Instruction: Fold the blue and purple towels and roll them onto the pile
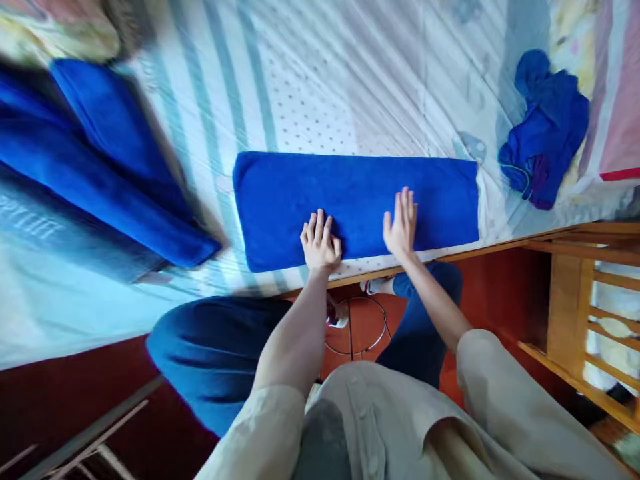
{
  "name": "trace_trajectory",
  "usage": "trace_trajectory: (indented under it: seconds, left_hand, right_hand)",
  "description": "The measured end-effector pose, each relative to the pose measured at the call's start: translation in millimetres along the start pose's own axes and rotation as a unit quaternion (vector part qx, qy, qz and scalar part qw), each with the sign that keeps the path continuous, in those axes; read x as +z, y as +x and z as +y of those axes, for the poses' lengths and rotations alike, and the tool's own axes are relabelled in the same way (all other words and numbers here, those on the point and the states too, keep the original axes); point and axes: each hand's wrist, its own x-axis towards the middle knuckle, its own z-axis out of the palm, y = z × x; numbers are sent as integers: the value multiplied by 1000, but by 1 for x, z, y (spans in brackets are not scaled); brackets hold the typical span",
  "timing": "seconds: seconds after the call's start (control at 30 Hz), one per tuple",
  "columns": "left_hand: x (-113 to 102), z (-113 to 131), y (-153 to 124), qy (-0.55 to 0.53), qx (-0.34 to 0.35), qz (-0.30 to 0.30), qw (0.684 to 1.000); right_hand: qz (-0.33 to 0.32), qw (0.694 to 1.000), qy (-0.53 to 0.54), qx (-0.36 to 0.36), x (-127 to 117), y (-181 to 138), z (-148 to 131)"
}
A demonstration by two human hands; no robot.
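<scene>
Both hands, left hand (320, 241) and right hand (401, 223), are pressing flat, released, smoothing the folded blue towel (355, 207); next fold needs an edge grasp.

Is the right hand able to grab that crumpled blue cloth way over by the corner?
Probably yes, with a stretch. The right hand lies flat on the folded blue towel, and the crumpled blue cloth sits farther right on the bed sheet, with nothing lying between them.
</scene>
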Motion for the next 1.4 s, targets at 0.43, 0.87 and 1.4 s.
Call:
trace_trajectory:
  seconds: [0.43,0.87,1.4]
  left_hand:
    - [-2,4,3,-14,-30,-40,999]
    - [5,13,-8,-86,7,-35,996]
    - [-37,-74,38,-209,39,45,976]
  right_hand:
    - [-29,999,16,-18,80,-28,-51]
    - [-14,1000,18,-16,85,-27,-48]
    - [2,1000,14,-17,77,-27,-54]
